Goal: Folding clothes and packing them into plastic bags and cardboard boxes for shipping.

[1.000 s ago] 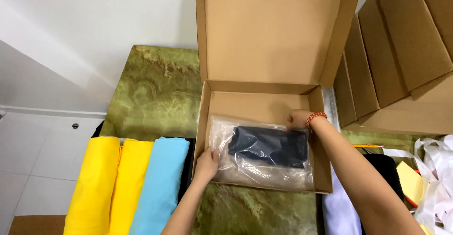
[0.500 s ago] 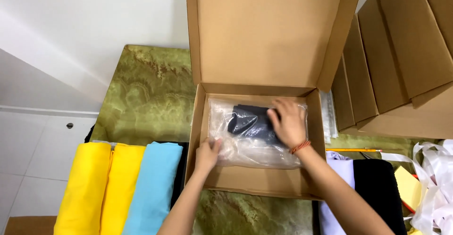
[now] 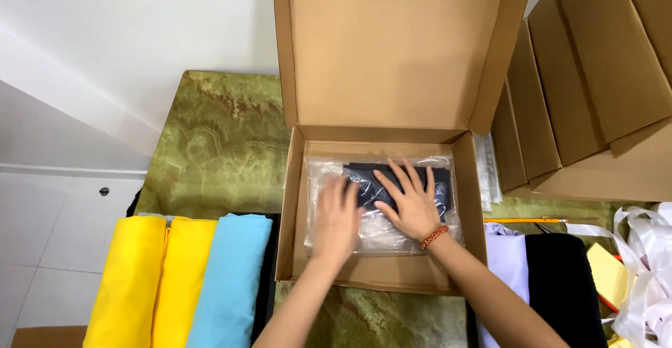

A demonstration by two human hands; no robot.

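At the far left, two yellow folded cloths (image 3: 150, 278) lie beside a light blue folded cloth (image 3: 231, 278) on the green marbled table (image 3: 210, 152). Just right of them stands an open cardboard box (image 3: 381, 145), its lid upright. Inside it lies a dark garment in a clear plastic bag (image 3: 381, 197), flat on the box floor. The left hand (image 3: 336, 218) rests flat and open on the bag's left part, somewhat blurred. The right hand (image 3: 407, 197), fingers spread and open, presses flat on the dark garment; an orange bead bracelet (image 3: 434, 237) circles its wrist. Further right stand stacked flat cardboard boxes (image 3: 588, 89), with a black cloth (image 3: 563, 285) and white plastic ribbon (image 3: 647, 264) below them
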